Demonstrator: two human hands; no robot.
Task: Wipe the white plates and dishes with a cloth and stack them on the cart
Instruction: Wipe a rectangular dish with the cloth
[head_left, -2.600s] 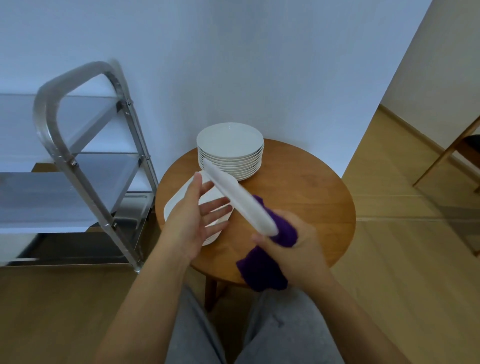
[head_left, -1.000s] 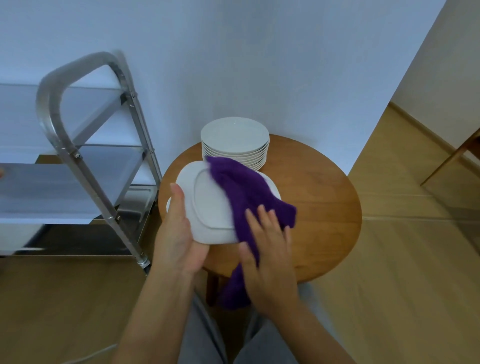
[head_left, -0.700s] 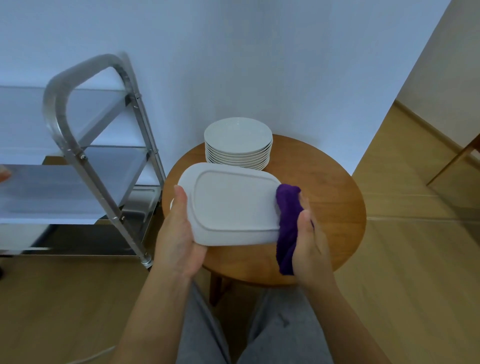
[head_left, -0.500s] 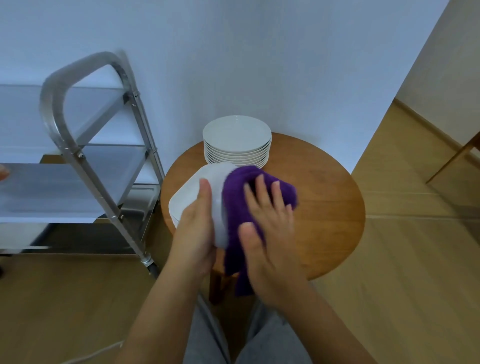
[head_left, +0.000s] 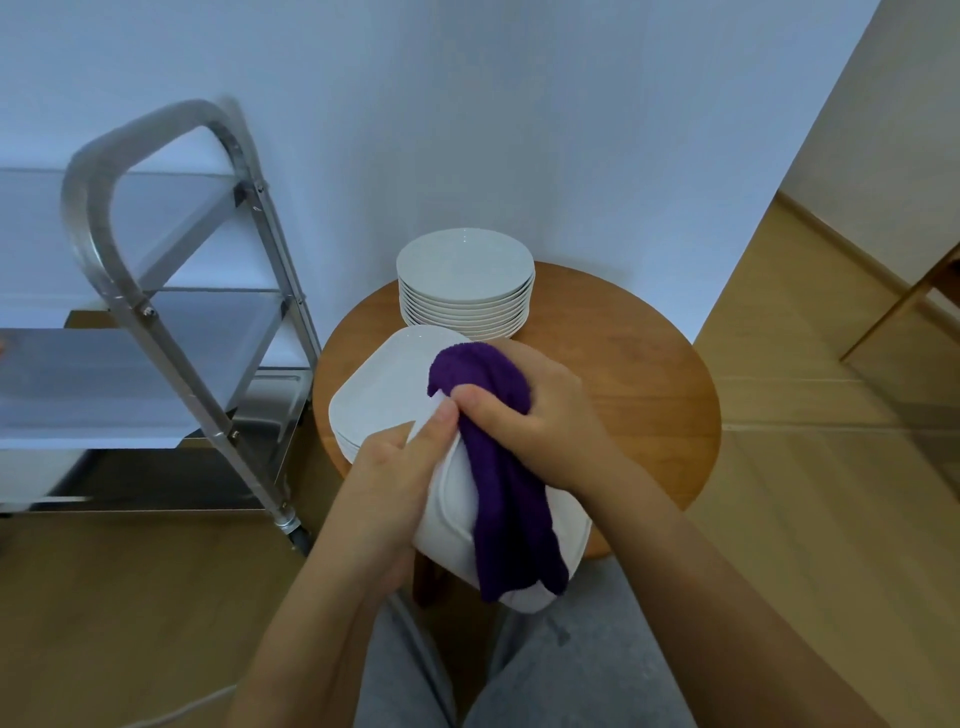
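My left hand (head_left: 400, 478) grips the left edge of a white rectangular dish (head_left: 457, 525), held tilted above my lap at the table's near edge. My right hand (head_left: 540, 415) clutches a purple cloth (head_left: 498, 467) bunched over the dish's top end; the cloth hangs down across the dish face. A stack of similar white rectangular dishes (head_left: 384, 389) lies on the round wooden table (head_left: 623, 384). Behind it stands a stack of several round white plates (head_left: 466, 283). The steel cart (head_left: 156, 332) is at the left, its shelves bare where visible.
A white wall runs behind the table and cart. Wooden floor spreads to the right, where a chair leg (head_left: 904, 306) shows at the frame edge. My grey-trousered legs (head_left: 519, 670) are below the dish.
The dish has swung from lying flat to tilted steeply toward me. My right hand went from pressing the cloth with flat fingers to bunching it at the dish's top end.
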